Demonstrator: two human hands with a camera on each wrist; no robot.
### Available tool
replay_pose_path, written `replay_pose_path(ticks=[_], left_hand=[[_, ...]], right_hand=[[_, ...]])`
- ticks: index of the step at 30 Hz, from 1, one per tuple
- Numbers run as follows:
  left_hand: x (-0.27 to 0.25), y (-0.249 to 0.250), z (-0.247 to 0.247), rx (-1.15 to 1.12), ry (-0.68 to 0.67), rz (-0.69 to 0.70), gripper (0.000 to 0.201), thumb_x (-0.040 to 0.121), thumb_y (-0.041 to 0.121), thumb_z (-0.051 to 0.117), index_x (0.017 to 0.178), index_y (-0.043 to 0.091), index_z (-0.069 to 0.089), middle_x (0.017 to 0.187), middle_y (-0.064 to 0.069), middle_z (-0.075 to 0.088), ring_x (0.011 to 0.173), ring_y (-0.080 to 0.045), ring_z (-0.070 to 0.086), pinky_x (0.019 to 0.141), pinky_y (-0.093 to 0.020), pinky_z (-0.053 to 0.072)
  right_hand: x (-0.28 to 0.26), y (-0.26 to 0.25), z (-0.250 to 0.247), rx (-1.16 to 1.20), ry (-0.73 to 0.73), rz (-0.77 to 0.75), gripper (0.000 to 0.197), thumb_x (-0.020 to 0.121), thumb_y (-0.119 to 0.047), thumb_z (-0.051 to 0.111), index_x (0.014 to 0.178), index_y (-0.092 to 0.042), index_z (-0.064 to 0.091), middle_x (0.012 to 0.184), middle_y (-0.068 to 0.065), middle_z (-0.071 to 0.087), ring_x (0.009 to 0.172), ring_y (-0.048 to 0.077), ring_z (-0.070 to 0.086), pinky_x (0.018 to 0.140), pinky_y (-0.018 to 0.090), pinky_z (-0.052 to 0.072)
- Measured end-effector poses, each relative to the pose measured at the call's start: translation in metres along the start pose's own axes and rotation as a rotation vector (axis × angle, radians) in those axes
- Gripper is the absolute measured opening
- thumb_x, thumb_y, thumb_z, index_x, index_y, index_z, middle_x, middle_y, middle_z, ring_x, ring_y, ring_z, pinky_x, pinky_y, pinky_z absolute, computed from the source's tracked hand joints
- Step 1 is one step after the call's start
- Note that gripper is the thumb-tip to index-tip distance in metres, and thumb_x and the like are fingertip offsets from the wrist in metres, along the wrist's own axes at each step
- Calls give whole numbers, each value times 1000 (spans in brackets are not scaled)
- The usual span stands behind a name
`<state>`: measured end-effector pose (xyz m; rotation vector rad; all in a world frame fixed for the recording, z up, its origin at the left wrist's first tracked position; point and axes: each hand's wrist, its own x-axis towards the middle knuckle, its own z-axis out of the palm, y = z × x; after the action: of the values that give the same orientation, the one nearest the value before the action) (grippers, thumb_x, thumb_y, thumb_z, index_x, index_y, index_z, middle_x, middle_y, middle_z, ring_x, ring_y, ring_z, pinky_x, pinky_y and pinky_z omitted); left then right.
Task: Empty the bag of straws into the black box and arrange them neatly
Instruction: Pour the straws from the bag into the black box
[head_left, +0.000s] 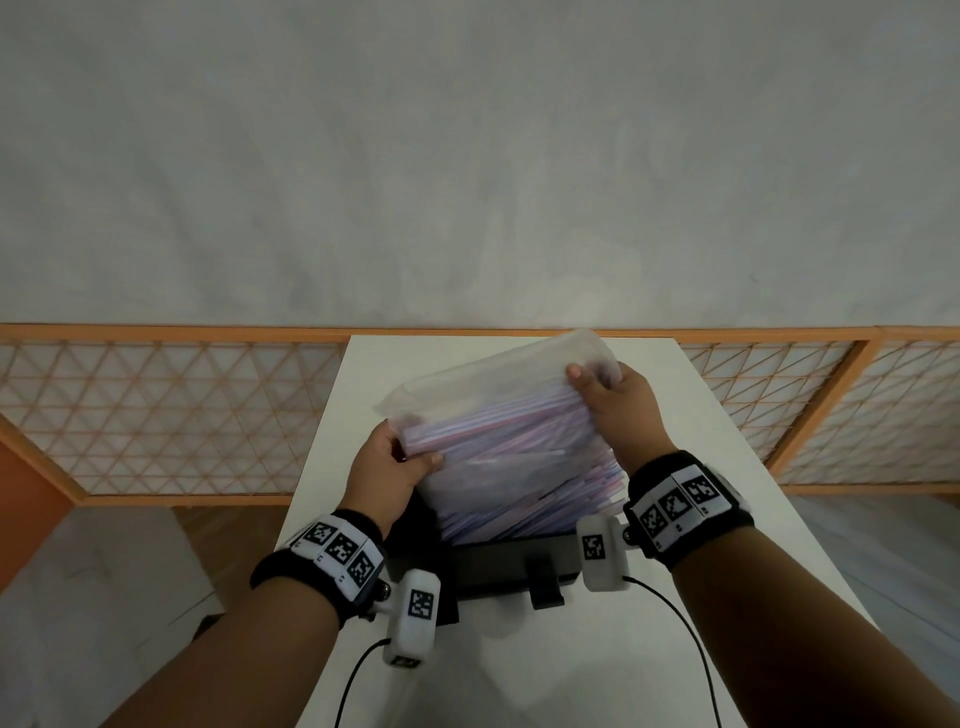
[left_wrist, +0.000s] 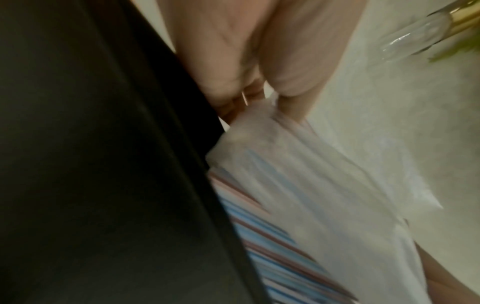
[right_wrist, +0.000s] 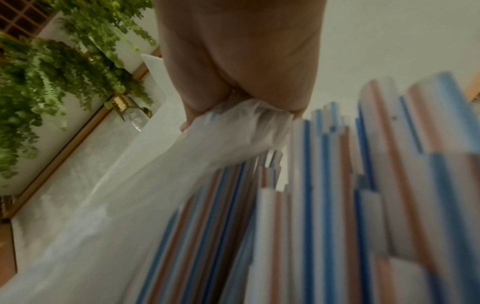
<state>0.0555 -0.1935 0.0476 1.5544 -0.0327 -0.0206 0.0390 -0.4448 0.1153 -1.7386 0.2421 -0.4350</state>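
Note:
A clear plastic bag (head_left: 493, 395) full of red, blue and white striped straws (head_left: 519, 467) is tipped mouth-down over the black box (head_left: 504, 564) on the white table (head_left: 519, 675). Several straws stick out of the bag's lower end into the box. My left hand (head_left: 395, 462) grips the bag's left corner, with the thumb on its front. My right hand (head_left: 613, 400) pinches the bag's upper right corner. The left wrist view shows my fingers (left_wrist: 233, 67) bunching the bag (left_wrist: 311, 174) beside the black box wall (left_wrist: 103, 164). In the right wrist view my hand (right_wrist: 241, 72) holds crumpled plastic (right_wrist: 233, 127) above the straws (right_wrist: 324, 205).
A black latch (head_left: 543, 584) hangs on the box's near wall. An orange-framed lattice railing (head_left: 156, 410) runs behind the table. Green hanging plants (right_wrist: 52, 82) and a glass bulb lamp (right_wrist: 132, 115) show in the right wrist view. Cables (head_left: 680, 639) trail from both wrist cameras.

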Motion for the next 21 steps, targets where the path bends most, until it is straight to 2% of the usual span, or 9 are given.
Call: replay_pose_path(ticks=[2,4,6,8,11,13,15,19,21], left_hand=[[-2,2,-2,-98,-42,0,36,80,0,67,113,13,59,109,-7,67,102,-20,63,89,-36,48],[-1,0,-5,-153,-31,-14,23,86,9,62,108,15,65,108,-8,68,103,-22,62,92,-38,46],[1,-3,-9,-88,14,-11,12,89,17,61,94,14,71,99,-9,70,99,-25,63,94,-43,46],[3,-7,-10,-37,53,-16,12,88,16,61,85,14,72,92,-8,71,94,-26,63,93,-43,47],[2,-4,-8,-66,111,11,4,85,11,64,88,9,65,91,-7,68,91,-25,63,82,-34,49],[1,-4,-11,-115,61,20,13,84,12,65,95,6,61,96,-10,67,93,-26,63,81,-33,48],[1,-4,-14,-183,-28,-1,25,82,14,68,105,7,62,106,-13,67,101,-28,63,87,-39,47],[6,-6,-14,-149,-66,-73,24,85,-3,57,107,7,62,106,-12,67,105,-29,61,93,-41,46],[7,-6,-12,-145,-91,-89,20,88,-1,55,105,3,63,103,-17,67,103,-35,61,93,-43,46]], right_hand=[[1,-1,0,-54,-6,-23,20,87,-30,68,74,-18,58,72,-2,61,67,10,56,58,22,44],[1,-1,-1,-108,-19,-22,23,85,-33,69,78,-13,61,75,2,63,69,13,57,60,26,44],[1,-1,-1,-135,-33,-3,31,83,-37,70,87,-7,63,81,4,65,72,16,59,65,28,46],[-1,-1,-1,-69,-84,29,35,79,-38,74,100,-12,64,91,-1,69,82,13,63,69,26,50],[-3,2,-4,25,-185,51,47,73,-28,79,115,-16,62,104,-3,69,96,11,64,79,25,51],[-2,6,-4,-43,-207,57,42,73,-24,80,110,-13,64,102,0,69,95,15,65,77,26,51],[-2,7,-3,-112,-180,46,27,76,-24,79,98,-13,66,94,1,70,89,18,65,74,27,50],[0,8,-1,-18,-47,26,25,81,-26,74,85,-3,69,80,4,69,75,18,64,74,34,51],[1,7,-2,82,-4,42,27,82,-27,73,79,-1,67,77,7,68,74,22,65,75,41,53]])
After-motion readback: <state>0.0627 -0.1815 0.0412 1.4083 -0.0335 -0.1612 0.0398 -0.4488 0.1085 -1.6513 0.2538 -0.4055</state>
